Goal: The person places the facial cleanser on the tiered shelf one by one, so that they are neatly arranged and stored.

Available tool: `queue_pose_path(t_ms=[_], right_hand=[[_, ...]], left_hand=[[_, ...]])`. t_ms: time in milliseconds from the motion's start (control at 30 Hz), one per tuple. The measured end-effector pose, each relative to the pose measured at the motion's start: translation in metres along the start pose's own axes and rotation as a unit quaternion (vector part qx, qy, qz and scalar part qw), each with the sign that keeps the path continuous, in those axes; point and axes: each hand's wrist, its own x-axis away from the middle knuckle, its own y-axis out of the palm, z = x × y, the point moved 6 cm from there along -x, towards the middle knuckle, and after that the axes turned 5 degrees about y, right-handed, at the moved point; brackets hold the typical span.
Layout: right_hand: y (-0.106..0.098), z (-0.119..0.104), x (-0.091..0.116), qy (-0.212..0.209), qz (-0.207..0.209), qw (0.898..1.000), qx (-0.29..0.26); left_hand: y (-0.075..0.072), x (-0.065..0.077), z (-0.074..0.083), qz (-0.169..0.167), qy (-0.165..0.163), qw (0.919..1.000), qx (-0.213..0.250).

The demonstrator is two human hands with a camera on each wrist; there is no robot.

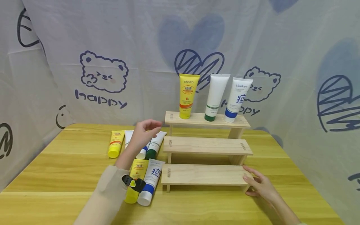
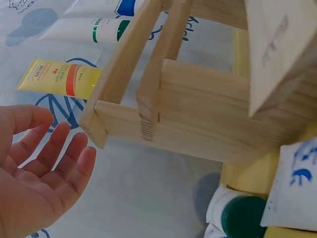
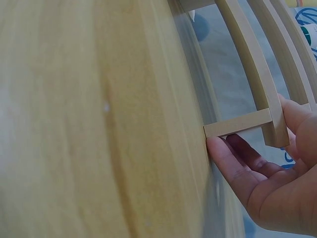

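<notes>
A three-step wooden display stand (image 1: 208,145) stands on the table. On its top step are a yellow tube (image 1: 187,97), a white tube with a green cap (image 1: 216,98) and a white tube with a blue band (image 1: 237,100), all upright on their caps. My left hand (image 1: 146,132) hovers just off the top step's left end, its fingers loosely bent with nothing held; the left wrist view shows its bare palm. At the bottom step's right end, my right hand (image 1: 261,184) grips the stand, digits on the board and against the leg (image 3: 237,123).
Left of the stand lie several more tubes, among them a yellow one (image 1: 116,144), a green-capped one (image 1: 155,145) and a blue-banded one (image 1: 151,182). My left forearm partly covers this group. A patterned cloth (image 1: 149,37) hangs behind the wooden table (image 1: 56,175).
</notes>
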Motion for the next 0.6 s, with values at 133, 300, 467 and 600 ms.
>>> queue_pose_path(t_ms=[133,300,467,600], right_hand=[[0.0,0.0,0.0,0.001,0.001,1.0,0.0],[-0.001,0.001,0.0,0.002,0.004,1.0,-0.008],[-0.001,0.002,-0.001,-0.002,0.005,1.0,-0.013],[-0.001,0.001,0.0,-0.005,0.006,1.0,-0.005]], left_hand=[[-0.003,0.009,-0.011,0.002,-0.005,0.9999,-0.012],[-0.006,0.02,-0.024,0.001,-0.009,0.9999,-0.01],[-0.008,0.03,-0.035,-0.005,-0.017,0.9998,-0.009],[-0.012,0.039,-0.043,-0.008,-0.024,0.9995,-0.017]])
